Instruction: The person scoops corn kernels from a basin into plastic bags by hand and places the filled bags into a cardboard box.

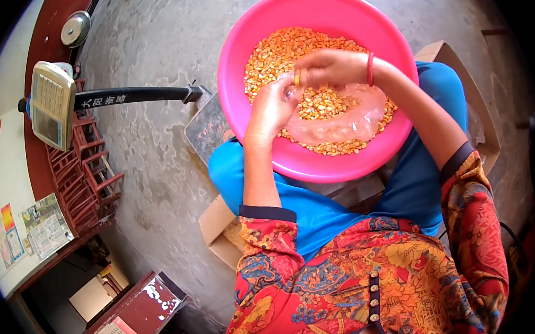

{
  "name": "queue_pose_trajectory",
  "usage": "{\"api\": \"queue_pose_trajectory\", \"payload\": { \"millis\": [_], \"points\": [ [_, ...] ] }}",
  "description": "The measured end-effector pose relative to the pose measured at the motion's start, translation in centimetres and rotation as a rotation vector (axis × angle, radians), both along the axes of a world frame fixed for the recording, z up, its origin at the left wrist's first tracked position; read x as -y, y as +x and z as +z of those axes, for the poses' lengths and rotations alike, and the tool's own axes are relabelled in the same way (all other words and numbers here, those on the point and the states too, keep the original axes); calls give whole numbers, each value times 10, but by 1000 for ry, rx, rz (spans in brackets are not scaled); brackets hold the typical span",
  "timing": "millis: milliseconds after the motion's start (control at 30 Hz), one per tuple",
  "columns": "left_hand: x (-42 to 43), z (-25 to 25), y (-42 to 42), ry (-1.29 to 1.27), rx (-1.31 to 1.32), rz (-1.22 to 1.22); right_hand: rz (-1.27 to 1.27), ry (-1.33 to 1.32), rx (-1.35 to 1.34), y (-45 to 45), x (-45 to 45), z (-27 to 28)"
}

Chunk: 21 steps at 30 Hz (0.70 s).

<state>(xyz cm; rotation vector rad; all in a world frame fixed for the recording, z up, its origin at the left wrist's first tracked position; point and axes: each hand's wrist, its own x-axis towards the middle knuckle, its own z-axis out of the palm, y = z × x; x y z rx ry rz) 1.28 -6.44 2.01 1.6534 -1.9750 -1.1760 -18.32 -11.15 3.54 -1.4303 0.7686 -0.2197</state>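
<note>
A large pink basin rests over my knees, with loose corn kernels spread across its bottom. On the kernels lies a clear plastic bag, partly filled out and shiny. My left hand is closed at the basin's left side, pinching the gathered end of the bag. Just beside it, over the kernels, my right hand is smeared by motion, its fingertips close to the left hand's. A red band circles the right wrist and something yellow shows at the fingers. Whether those fingers grip the bag is too blurred to see.
A weighing scale's display stands on a black post at left, its platform beside the basin. Cardboard boxes stand at right and below the left knee. Stacked red stools and a dark red table are farther left.
</note>
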Motion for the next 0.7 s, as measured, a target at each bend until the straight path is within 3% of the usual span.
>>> {"api": "queue_pose_trajectory", "payload": {
  "millis": [33, 100, 167, 233, 300, 400, 500, 633, 700],
  "points": [
    [-1, 0, 0, -48, 21, 5, 101, -47, -133, 2, -5, 1],
    [1, 1, 0, -32, 5, -22, 260, -575, -62, -1, -10, -27],
    [0, 0, 1, -15, -12, -45, 281, -609, -127, -10, -7, -36],
    [1, -3, 1, -34, -60, -46, 139, -493, -132, -18, 2, -29],
    [1, -3, 1, -32, -43, -49, -72, -616, -254, -24, 10, -30],
    [0, -5, 3, -38, -15, -60, -187, -796, -603, -34, 25, -51],
    [0, -7, 4, -35, -5, -73, -324, -983, -652, -36, 24, -86],
    [-1, -5, 4, -46, -8, -88, -304, -1092, -592, -27, 11, -88],
    [-1, -3, 4, -37, -8, -90, -127, -790, -555, -22, 5, -71]
  ]
}}
